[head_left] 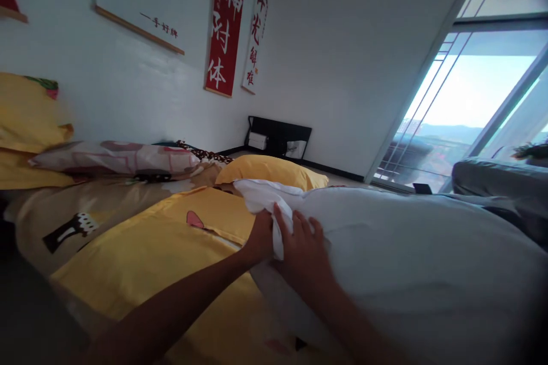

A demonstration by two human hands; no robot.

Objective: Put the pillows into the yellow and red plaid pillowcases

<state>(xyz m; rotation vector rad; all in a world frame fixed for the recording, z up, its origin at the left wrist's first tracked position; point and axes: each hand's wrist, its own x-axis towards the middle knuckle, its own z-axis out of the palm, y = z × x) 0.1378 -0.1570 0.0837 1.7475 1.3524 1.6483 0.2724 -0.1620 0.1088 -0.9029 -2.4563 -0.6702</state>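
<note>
A large, plump white pillow [406, 245] fills the right side of the view. Its left end is bunched into loose folds of cloth. My left hand [260, 238] is closed on the edge of those folds. Beside it, my right hand [302, 239] grips the same end, thumb and fingers curled over the cloth; the fingertips are partly hidden. Under my left forearm a yellow pillowcase [141, 265] with a pink printed patch lies flat, and the white pillow overlaps its right side.
Behind my hands lies a yellow pillow [269, 169]. A pink-and-white patterned pillow [115, 158] and yellow bedding [29, 114] are at the left, on a beige printed bed cover [115, 205]. Scrolls hang on the wall. A grey sofa [492, 179] stands by the window at right.
</note>
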